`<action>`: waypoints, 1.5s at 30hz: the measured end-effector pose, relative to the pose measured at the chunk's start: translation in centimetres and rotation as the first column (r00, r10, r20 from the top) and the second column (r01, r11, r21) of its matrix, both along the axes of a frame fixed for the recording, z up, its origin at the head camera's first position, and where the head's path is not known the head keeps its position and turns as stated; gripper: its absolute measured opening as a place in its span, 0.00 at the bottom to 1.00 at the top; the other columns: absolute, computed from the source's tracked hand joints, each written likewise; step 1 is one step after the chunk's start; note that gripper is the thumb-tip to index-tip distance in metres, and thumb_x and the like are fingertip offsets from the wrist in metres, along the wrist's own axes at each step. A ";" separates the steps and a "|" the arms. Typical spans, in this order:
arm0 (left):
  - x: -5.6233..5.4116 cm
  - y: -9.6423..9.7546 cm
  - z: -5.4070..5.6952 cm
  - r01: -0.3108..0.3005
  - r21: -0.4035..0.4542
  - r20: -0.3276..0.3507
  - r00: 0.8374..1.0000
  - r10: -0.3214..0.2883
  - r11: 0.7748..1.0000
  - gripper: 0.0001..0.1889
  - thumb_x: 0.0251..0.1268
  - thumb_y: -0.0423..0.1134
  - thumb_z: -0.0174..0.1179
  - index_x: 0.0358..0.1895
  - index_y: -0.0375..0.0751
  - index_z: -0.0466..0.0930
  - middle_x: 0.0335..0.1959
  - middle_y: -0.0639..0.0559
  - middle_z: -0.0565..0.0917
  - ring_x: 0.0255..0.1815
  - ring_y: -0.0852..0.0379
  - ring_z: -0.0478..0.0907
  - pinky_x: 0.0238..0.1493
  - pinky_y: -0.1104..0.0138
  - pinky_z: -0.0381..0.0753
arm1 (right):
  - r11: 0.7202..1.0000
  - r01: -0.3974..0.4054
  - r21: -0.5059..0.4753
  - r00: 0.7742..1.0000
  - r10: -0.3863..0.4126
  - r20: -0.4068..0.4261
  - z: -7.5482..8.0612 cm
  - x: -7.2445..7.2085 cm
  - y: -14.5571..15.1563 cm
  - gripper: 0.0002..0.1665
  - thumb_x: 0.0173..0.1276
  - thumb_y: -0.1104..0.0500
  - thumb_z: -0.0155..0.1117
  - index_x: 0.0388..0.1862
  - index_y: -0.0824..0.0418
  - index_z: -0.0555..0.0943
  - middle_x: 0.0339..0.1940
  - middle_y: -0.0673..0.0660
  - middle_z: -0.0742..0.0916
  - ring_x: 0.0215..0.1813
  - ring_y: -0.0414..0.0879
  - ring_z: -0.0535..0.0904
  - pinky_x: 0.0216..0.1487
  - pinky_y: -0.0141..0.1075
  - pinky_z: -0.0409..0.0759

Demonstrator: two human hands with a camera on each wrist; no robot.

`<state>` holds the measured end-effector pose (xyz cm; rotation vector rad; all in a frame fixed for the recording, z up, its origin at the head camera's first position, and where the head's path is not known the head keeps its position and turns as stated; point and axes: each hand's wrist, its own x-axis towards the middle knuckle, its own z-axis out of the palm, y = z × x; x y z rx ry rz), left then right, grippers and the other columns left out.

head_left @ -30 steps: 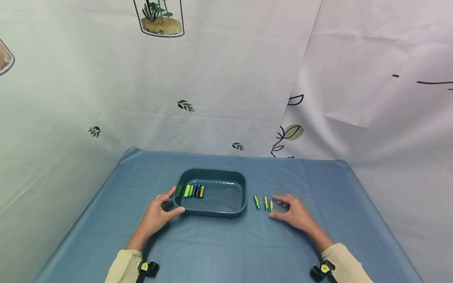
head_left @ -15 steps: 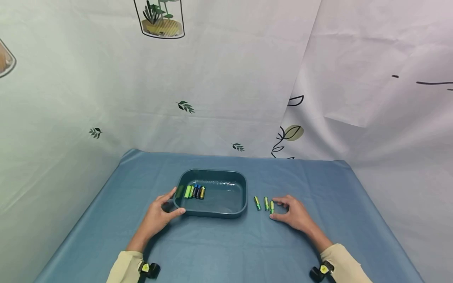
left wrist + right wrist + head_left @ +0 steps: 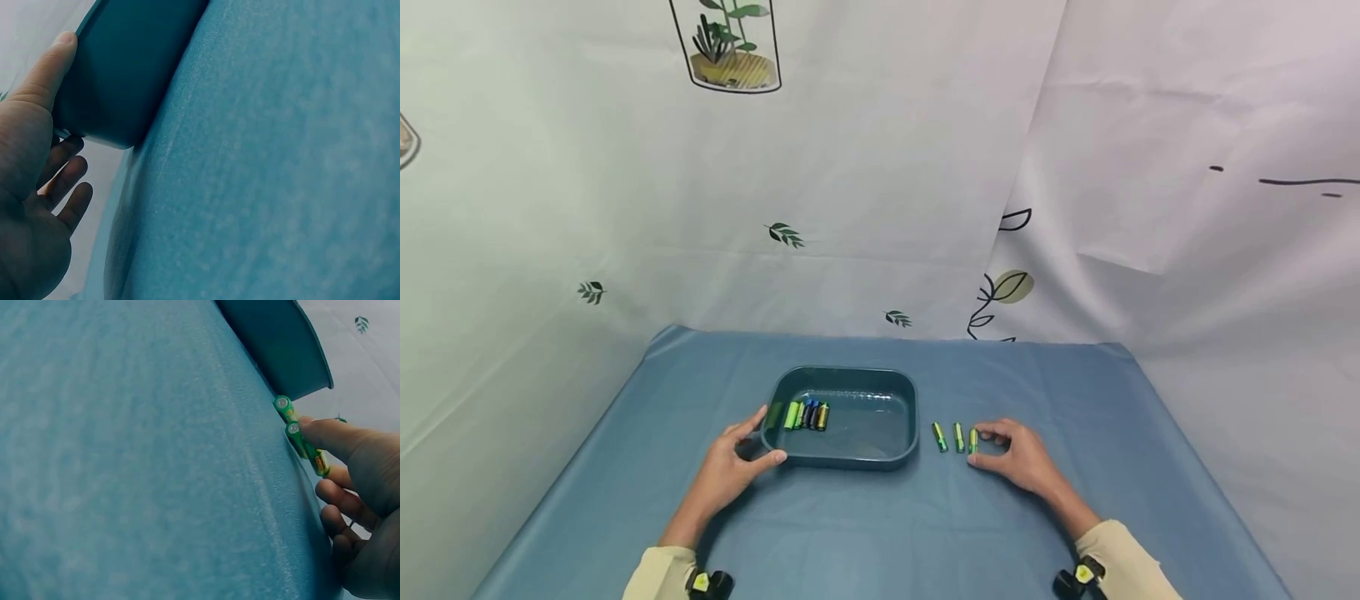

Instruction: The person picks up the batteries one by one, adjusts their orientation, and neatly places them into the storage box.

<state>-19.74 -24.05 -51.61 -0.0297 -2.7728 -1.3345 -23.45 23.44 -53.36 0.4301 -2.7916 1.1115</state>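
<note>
My left hand [image 3: 730, 467] holds the near left corner of a dark teal tray [image 3: 880, 457], thumb on the front rim and fingertips at the left side. In the left wrist view the thumb presses the tray's outer wall [image 3: 119, 75], with the lower fingers loose. A row of several batteries [image 3: 807, 415], green, dark and gold, lies at the tray's left end. Right of the tray, my right hand [image 3: 1022, 457] pinches a green-yellow battery [image 3: 973, 441] between thumb and finger. Two similar batteries, a middle one [image 3: 958, 437] and a left one [image 3: 939, 437], lie on the cloth.
A blue cloth [image 3: 880, 533] covers the table. Pale printed fabric [image 3: 865, 167] hangs behind it and at both sides. Each wrist wears a small black camera, the left one [image 3: 718, 583] and the right one [image 3: 1066, 583].
The head view has shifted slightly, so the scene sits a little lower and further left. The gap between the pinched battery and its neighbour is slightly wider. The left hand keeps its hold.
</note>
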 end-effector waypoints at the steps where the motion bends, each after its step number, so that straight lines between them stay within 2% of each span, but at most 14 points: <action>1: 0.0 0.0 0.0 -0.002 -0.001 0.004 1.000 0.002 1.000 0.48 0.59 0.55 0.74 0.80 0.48 0.62 0.74 0.31 0.67 0.68 0.31 0.69 0.57 0.38 0.76 | 1.000 0.008 -0.014 1.000 -0.008 0.001 0.0 0.0 0.0 0.26 0.55 0.49 0.84 0.52 0.54 0.89 0.40 0.46 0.86 0.41 0.42 0.78 0.42 0.39 0.77; 7: 0.2 -0.2 -0.2 -0.014 -0.016 0.014 1.000 0.014 1.000 0.48 0.59 0.56 0.75 0.80 0.49 0.62 0.73 0.31 0.68 0.67 0.32 0.70 0.55 0.40 0.77 | 0.994 0.047 -0.100 0.999 -0.046 0.017 0.1 -0.2 -0.5 0.27 0.56 0.49 0.83 0.54 0.55 0.88 0.42 0.50 0.87 0.38 0.40 0.79 0.39 0.35 0.77; 12: 0.0 -0.1 -0.2 -0.008 -0.019 0.022 1.000 0.008 1.000 0.48 0.59 0.57 0.74 0.80 0.48 0.61 0.74 0.31 0.68 0.67 0.32 0.70 0.56 0.39 0.76 | 0.984 0.101 -0.145 0.995 -0.100 0.017 0.9 -0.5 -1.3 0.30 0.57 0.49 0.83 0.58 0.56 0.87 0.44 0.52 0.87 0.37 0.41 0.79 0.38 0.36 0.78; 16: -0.1 0.0 0.0 -0.011 -0.013 0.035 0.999 0.011 1.000 0.48 0.59 0.56 0.74 0.81 0.48 0.61 0.74 0.30 0.67 0.67 0.31 0.70 0.57 0.39 0.76 | 0.980 0.122 -0.154 0.992 -0.126 -0.013 1.8 -0.9 -2.3 0.31 0.58 0.47 0.82 0.59 0.54 0.86 0.46 0.51 0.87 0.38 0.40 0.80 0.38 0.37 0.79; 22: -0.2 -0.1 -0.1 -0.017 -0.010 0.046 0.999 0.018 1.000 0.49 0.59 0.56 0.74 0.81 0.49 0.60 0.74 0.31 0.67 0.68 0.32 0.69 0.57 0.40 0.77 | 0.970 0.123 -0.210 0.988 -0.140 -0.069 3.0 -1.6 -4.3 0.30 0.57 0.49 0.83 0.59 0.53 0.86 0.47 0.53 0.87 0.39 0.42 0.81 0.41 0.39 0.81; 27: -0.2 -0.1 -0.1 -0.015 -0.012 0.048 0.999 0.016 1.000 0.50 0.58 0.58 0.74 0.81 0.49 0.60 0.74 0.31 0.66 0.68 0.32 0.69 0.56 0.40 0.77 | 0.967 0.102 -0.233 0.988 -0.126 -0.090 4.0 -2.0 -5.9 0.30 0.58 0.49 0.82 0.59 0.52 0.86 0.49 0.55 0.88 0.39 0.42 0.81 0.42 0.39 0.81; 34: 0.0 0.0 0.0 -0.008 -0.005 0.064 0.998 0.008 1.000 0.50 0.58 0.58 0.74 0.81 0.49 0.60 0.76 0.32 0.65 0.69 0.32 0.69 0.56 0.40 0.77 | 0.970 0.069 -0.231 0.994 -0.086 -0.062 5.1 -2.4 -7.9 0.31 0.60 0.47 0.81 0.62 0.52 0.85 0.50 0.53 0.87 0.40 0.42 0.80 0.41 0.40 0.80; 38: -0.2 0.0 0.1 -0.003 -0.002 0.071 0.997 0.003 1.000 0.49 0.59 0.59 0.73 0.81 0.50 0.59 0.76 0.32 0.65 0.70 0.31 0.68 0.57 0.40 0.77 | 0.970 0.043 -0.240 0.997 -0.058 -0.059 5.8 -2.8 -9.0 0.30 0.60 0.48 0.80 0.62 0.51 0.85 0.51 0.55 0.87 0.41 0.43 0.81 0.43 0.42 0.80; 41: -0.3 0.0 0.0 0.000 -0.001 0.050 0.999 0.000 1.000 0.49 0.59 0.58 0.73 0.81 0.49 0.60 0.75 0.31 0.65 0.69 0.31 0.68 0.56 0.40 0.77 | 0.970 0.017 -0.243 0.998 -0.032 -0.056 6.3 -3.1 -10.0 0.30 0.60 0.47 0.80 0.62 0.51 0.85 0.51 0.56 0.87 0.42 0.43 0.81 0.45 0.43 0.81; 45: -0.2 -0.1 -0.1 -0.004 0.007 0.028 1.000 0.003 1.000 0.48 0.59 0.55 0.74 0.81 0.47 0.61 0.74 0.31 0.66 0.68 0.31 0.69 0.57 0.39 0.76 | 0.971 -0.010 -0.240 0.999 0.001 -0.036 6.8 -3.4 -11.8 0.31 0.60 0.46 0.80 0.62 0.50 0.85 0.50 0.52 0.87 0.42 0.42 0.80 0.44 0.41 0.81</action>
